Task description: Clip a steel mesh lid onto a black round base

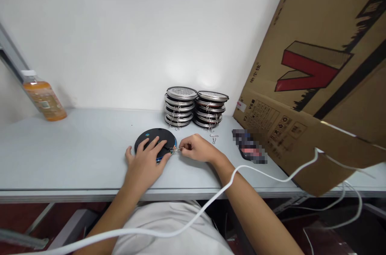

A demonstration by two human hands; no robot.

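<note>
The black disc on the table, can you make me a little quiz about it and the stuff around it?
1. True or false: the left hand lies flat on the black disc.
2. What does the right hand pinch at the disc's edge? A) a small metal clip B) a pencil C) a spoon
3. How many stacks of round metal discs stand by the wall behind the hands?

Key: 1. True. 2. A. 3. Two, side by side, left of the cardboard box; an orange bottle stands far left on the table.
</note>
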